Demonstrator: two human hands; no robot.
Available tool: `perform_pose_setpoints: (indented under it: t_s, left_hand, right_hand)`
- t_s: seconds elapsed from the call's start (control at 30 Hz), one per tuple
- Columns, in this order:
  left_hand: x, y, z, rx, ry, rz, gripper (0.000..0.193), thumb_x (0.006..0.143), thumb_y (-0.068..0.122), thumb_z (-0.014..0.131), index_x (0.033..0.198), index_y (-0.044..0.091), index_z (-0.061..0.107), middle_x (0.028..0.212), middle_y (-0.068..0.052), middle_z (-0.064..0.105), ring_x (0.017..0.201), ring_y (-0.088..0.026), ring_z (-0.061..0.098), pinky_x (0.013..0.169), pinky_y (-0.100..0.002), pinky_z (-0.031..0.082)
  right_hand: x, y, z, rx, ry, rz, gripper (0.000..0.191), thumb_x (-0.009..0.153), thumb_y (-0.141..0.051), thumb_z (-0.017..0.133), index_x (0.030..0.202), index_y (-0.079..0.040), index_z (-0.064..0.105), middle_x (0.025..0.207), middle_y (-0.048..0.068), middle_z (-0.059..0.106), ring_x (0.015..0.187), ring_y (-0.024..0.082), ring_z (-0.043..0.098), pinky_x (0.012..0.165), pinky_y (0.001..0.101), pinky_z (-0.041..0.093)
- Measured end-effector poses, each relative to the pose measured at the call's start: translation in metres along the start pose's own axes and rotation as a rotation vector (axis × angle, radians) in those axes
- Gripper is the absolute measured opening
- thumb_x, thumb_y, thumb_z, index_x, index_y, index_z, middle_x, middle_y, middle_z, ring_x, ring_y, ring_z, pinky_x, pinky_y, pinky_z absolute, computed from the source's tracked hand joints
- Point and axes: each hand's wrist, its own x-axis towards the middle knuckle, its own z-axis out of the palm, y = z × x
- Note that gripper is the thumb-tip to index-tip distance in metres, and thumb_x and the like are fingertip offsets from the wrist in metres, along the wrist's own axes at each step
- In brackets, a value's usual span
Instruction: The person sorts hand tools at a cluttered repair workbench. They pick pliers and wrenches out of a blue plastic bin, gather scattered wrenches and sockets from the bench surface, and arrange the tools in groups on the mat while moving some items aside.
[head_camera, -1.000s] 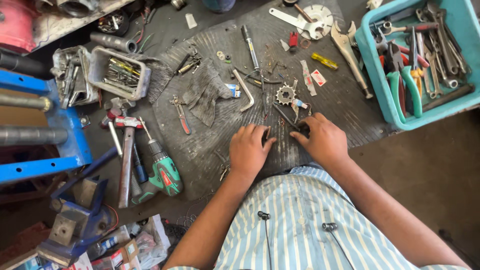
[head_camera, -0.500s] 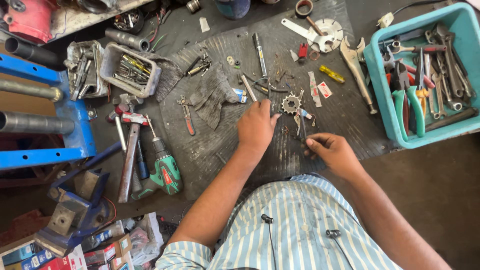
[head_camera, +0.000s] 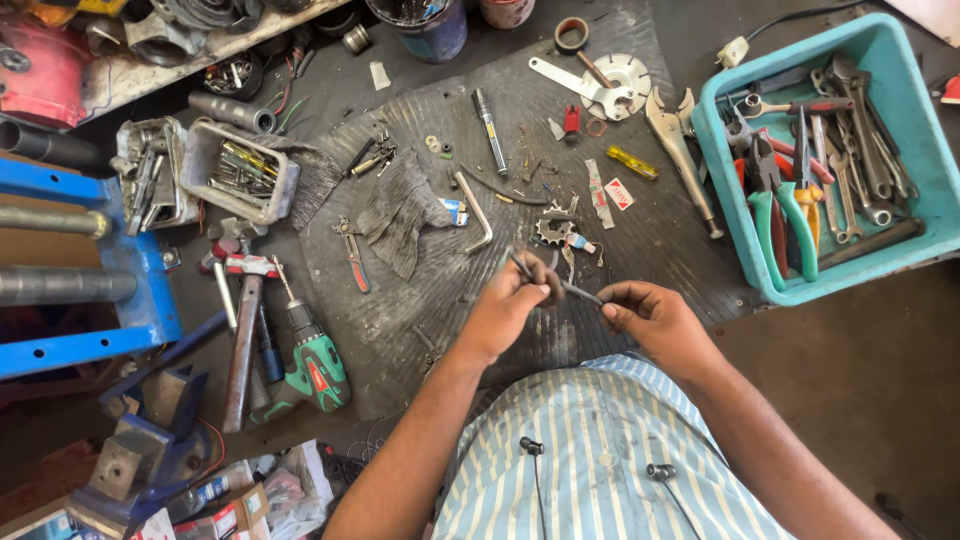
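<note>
Over the dark rubber mat (head_camera: 450, 310), my left hand (head_camera: 510, 305) is closed around a thin dark metal rod (head_camera: 580, 292). My right hand (head_camera: 650, 318) pinches the other end of that rod between thumb and finger. Both hands are lifted a little above the mat, close to my striped shirt. Just beyond them lie a small toothed sprocket (head_camera: 552, 232), an L-shaped hex key (head_camera: 478, 212) and a grey rag (head_camera: 400, 215).
A teal bin (head_camera: 905, 80) of wrenches and pliers stands at the right. A green cordless drill (head_camera: 312, 365) and a hammer (head_camera: 240, 330) lie at the left, near a grey tray of bits (head_camera: 238, 170) and a blue steel frame (head_camera: 130, 280).
My left hand reached up toward the sprocket, then came back holding the thin rod. Both hands rose off the mat and now hold the rod between them.
</note>
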Motion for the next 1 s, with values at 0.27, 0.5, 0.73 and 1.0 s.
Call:
perform_pose_setpoints:
  t_s: [0.27, 0.5, 0.73, 1.0]
  left_hand:
    - [-0.008, 0.015, 0.033, 0.096, -0.070, 0.091, 0.028, 0.106, 0.014, 0.063, 0.130, 0.000, 0.060, 0.099, 0.001, 0.054, 0.086, -0.005, 0.049, 0.074, -0.021, 0.042]
    - [0.000, 0.011, 0.025, 0.402, 0.038, -0.035, 0.037, 0.094, 0.005, 0.060, 0.131, 0.004, 0.055, 0.095, 0.003, 0.059, 0.084, -0.002, 0.054, 0.076, -0.019, 0.047]
    - [-0.001, -0.011, 0.019, 0.292, 0.020, -0.223, 0.044, 0.096, 0.005, 0.052, 0.139, 0.008, 0.056, 0.095, 0.004, 0.061, 0.071, -0.005, 0.050, 0.061, -0.022, 0.043]
    - [0.008, -0.012, 0.045, 0.163, -0.146, -0.256, 0.040, 0.102, 0.008, 0.057, 0.142, 0.006, 0.052, 0.090, 0.000, 0.064, 0.071, -0.005, 0.058, 0.062, -0.025, 0.054]
  right_hand:
    - [0.004, -0.017, -0.014, -0.212, -0.004, 0.003, 0.024, 0.097, -0.016, 0.065, 0.114, 0.000, 0.074, 0.087, 0.005, 0.072, 0.080, 0.009, 0.061, 0.074, 0.0273, 0.052]
    - [-0.044, -0.114, -0.121, -1.064, -0.343, 0.118, 0.036, 0.088, -0.039, 0.073, 0.116, -0.018, 0.080, 0.106, 0.005, 0.078, 0.099, 0.019, 0.073, 0.091, 0.0361, 0.057]
    - [-0.049, -0.092, -0.153, -1.048, 0.537, 0.153, 0.033, 0.087, -0.028, 0.073, 0.117, -0.014, 0.076, 0.115, 0.006, 0.075, 0.108, 0.020, 0.070, 0.097, 0.0367, 0.054]
    - [-0.058, -0.112, -0.124, -0.456, 0.492, -0.456, 0.033, 0.086, -0.014, 0.073, 0.118, -0.009, 0.072, 0.126, 0.007, 0.072, 0.118, 0.021, 0.066, 0.105, 0.0373, 0.050]
